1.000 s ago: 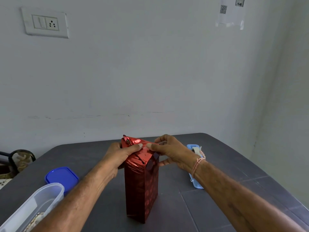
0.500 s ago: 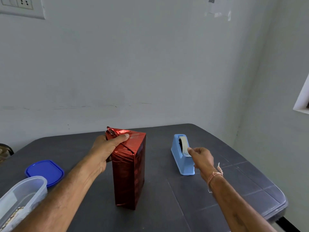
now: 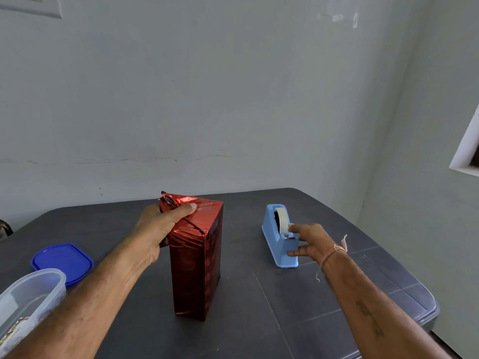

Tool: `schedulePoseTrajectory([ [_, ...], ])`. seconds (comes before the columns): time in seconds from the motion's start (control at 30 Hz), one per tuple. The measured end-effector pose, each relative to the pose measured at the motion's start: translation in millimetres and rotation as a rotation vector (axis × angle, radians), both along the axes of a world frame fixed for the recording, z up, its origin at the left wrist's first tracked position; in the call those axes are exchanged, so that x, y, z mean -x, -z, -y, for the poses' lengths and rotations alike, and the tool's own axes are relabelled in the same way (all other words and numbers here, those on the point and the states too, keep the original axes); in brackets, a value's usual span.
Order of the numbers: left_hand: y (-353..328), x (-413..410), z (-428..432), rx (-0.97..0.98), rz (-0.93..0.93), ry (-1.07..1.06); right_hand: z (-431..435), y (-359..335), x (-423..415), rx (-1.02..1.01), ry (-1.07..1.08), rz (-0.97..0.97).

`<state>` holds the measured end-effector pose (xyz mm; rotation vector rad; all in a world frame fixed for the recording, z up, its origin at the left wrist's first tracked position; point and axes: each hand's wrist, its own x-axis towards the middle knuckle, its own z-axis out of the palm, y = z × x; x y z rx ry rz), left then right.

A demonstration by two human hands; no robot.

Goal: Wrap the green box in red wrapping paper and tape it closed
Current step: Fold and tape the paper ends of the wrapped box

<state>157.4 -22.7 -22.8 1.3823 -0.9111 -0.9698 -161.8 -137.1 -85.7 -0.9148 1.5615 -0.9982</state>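
On the dark table the box stands upright, wholly hidden under red paper. The left hand grips its top, thumb pressing the fold. A clear tub is cut off at lower left, and the right hand, well apart, touches the tape dispenser; I cannot tell whether it pinches tape.

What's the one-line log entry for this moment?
step: fetching tape | left hand: grips box top, thumb on fold | right hand: fingertips on dispenser and tape | box: upright on table

Glossy foil wrapping paper (creased)
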Motion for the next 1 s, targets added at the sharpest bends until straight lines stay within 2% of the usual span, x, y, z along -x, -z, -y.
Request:
schedulePoseTrajectory([
  [0.47, -1, 0, -1, -0.009, 0.006, 0.005, -17, 27, -2, 0.104, 0.11, 0.138],
  [1.0, 0, -1, 0, -0.026, 0.006, -0.001, -23, 61, 0, 0.228, 0.128, 0.264],
])
